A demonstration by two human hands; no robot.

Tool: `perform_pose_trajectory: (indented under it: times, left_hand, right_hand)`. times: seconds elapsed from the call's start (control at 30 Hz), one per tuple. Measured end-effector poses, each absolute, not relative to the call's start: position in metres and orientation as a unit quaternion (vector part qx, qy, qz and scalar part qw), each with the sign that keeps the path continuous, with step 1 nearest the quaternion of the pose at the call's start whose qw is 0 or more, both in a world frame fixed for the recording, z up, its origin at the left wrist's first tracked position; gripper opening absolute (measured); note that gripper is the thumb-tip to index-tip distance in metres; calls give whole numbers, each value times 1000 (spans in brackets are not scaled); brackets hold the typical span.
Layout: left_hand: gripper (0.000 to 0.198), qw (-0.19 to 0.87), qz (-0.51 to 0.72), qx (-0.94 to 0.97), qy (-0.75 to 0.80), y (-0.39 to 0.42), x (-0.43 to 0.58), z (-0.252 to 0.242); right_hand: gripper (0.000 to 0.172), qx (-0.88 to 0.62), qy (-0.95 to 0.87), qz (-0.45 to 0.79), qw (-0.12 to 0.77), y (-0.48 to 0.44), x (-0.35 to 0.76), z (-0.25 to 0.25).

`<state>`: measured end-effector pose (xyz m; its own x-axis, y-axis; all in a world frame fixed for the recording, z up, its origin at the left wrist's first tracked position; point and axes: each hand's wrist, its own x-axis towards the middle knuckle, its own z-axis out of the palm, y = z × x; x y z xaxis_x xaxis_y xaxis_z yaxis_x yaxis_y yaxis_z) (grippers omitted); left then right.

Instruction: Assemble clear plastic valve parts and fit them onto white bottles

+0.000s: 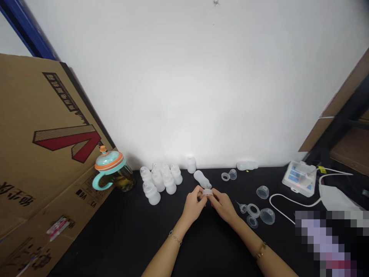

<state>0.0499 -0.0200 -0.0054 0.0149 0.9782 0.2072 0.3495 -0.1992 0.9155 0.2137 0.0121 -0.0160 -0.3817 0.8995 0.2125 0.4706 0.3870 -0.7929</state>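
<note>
My left hand (pixel 193 204) and my right hand (pixel 223 206) meet over the middle of the black table. Between their fingertips they grip a whitish bottle collar ring (pixel 207 191), with a small clear tip showing above it. Just behind the ring a white baby bottle body (pixel 201 178) lies on its side. Another bottle body (pixel 191 165) stands upright by the wall. To the right of my right hand lie a clear nipple (pixel 243 208), a loose collar ring (pixel 253 210), a clear disc (pixel 252 222) and a domed cap (pixel 267 216).
Several capped bottles (pixel 157 181) stand grouped at the left. A pitcher (pixel 111 169) with a turquoise handle sits beside a cardboard box (pixel 43 154). Farther right are another ring (pixel 225 177), domes, a lying bottle (pixel 247 166), and a power strip (pixel 299 178) with a white cable (pixel 281 195).
</note>
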Motion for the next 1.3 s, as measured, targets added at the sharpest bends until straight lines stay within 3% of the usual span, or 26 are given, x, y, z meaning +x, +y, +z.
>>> perform_pose_trajectory:
  times: [0.57, 0.97, 1.3]
  left_hand:
    - [13, 345, 446, 621, 544, -18, 50, -9]
    - [9, 238, 384, 675, 584, -18, 47, -14]
    - [12, 192, 359, 698, 590, -17, 46, -23]
  right_hand:
    - [34, -447, -766, 324, 329, 13, 212, -18]
    - [37, -454, -766, 320, 323, 11, 212, -16]
    - [24, -466, -764, 295, 334, 7, 207, -14]
